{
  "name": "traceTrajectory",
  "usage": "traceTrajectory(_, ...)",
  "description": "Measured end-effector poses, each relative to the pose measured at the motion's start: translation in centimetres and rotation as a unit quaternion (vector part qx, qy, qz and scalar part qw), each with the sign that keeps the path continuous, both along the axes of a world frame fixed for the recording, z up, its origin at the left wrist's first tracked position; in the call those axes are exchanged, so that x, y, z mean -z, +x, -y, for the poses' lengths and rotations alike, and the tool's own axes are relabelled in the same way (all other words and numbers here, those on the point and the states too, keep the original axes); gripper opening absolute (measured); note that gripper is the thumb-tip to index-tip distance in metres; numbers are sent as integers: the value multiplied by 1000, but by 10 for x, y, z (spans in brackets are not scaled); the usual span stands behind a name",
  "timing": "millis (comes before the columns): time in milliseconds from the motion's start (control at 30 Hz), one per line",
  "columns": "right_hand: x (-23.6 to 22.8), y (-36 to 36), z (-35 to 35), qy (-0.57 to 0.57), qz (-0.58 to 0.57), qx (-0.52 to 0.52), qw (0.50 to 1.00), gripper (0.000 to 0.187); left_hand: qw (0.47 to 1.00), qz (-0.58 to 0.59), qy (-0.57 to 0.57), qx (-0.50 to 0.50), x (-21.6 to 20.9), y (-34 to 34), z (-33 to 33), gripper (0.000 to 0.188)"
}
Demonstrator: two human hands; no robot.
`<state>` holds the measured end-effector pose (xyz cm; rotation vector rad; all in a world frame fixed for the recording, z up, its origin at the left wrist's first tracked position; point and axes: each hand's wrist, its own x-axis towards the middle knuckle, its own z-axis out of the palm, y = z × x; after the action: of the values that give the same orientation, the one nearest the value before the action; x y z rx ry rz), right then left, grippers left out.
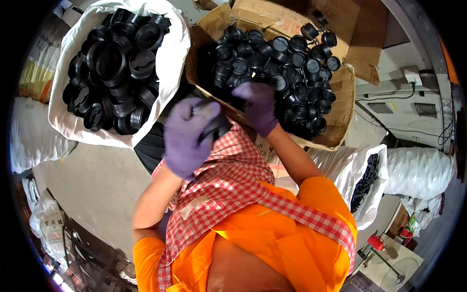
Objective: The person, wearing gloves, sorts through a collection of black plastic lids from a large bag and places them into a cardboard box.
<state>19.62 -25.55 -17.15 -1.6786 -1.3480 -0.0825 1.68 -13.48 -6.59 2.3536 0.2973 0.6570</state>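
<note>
My left hand [187, 138], in a purple glove, is closed around a black round plastic part [217, 127] above my lap. The fingers are blurred and cover much of the part. Over the near edge of the cardboard box [346, 114] is my right hand [259, 108], also gloved in purple. Motion smears its fingers, so I cannot tell whether they hold anything. Beside it, black plastic caps [292, 73] with thin stems fill the box. To the left, a white woven sack [57, 104] holds larger black threaded rings and caps [116, 63].
A white sack [382, 182] of thin black pieces stands to the right. Behind it lies a bulging white sack [421, 168]. A grey cabinet [389, 109] with cables is at the far right. Lower right, a small table [396, 258] carries a fan. More white sacks [34, 136] line the left.
</note>
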Motion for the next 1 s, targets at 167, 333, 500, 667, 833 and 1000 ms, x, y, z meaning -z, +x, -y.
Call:
traceTrajectory(167, 117, 89, 62, -308, -116, 297, 897, 24, 983, 105, 24, -149, -56, -9, -112, 42)
traceTrajectory(333, 164, 118, 47, -420, 26, 66, 905, 25, 855, -41, 341, -388, -64, -13, -184, 62)
traceTrajectory(500, 93, 90, 40, -396, 31, 193, 897, 20, 987, 131, 3, -88, -54, 9, -86, 49)
traceTrajectory(667, -38, 14, 27, -84, -123, 31, 988, 13, 878, -37, -477, -10, 53, 35, -4, 49)
traceTrajectory(833, -42, -11, 24, -77, -76, -55, 993, 31, 577, 7, -817, 1, 58, 31, 2, 26)
traceTrajectory(1000, -25, -35, 3, -71, -526, -131, 838, 44, 755, 47, -646, -101, 66, 20, 10, 22)
